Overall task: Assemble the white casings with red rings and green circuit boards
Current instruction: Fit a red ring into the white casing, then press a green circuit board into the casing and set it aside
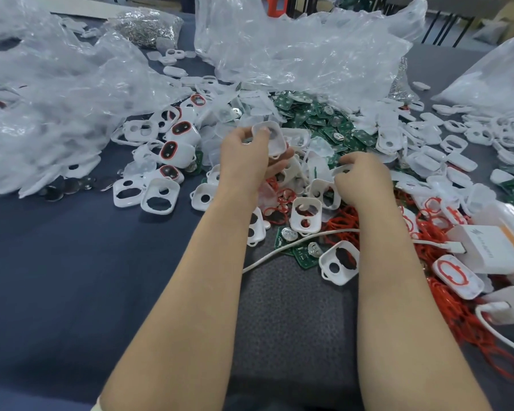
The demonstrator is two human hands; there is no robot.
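Note:
My left hand (246, 155) holds a white casing (272, 139) tilted up above the pile, with fingers curled round its rim. To its right, my right hand (365, 176) reaches down into the heap and pinches a small white or clear part (343, 169). Loose white casings (306, 216) lie all around. Red rings (282, 200) are scattered beneath the hands and piled at the right (457, 307). Green circuit boards (318, 120) form a heap behind the hands, and two more boards (303, 253) lie near my right forearm. Casings fitted with red rings (180, 130) lie in a group at the left.
Crumpled clear plastic bags (294, 54) cover the back and left of the blue table (71, 277). A bag of metal parts (149, 25) sits at the back. Coin cells (71, 185) lie left. White chargers (493, 247) and a white cable (294, 244) are at the right.

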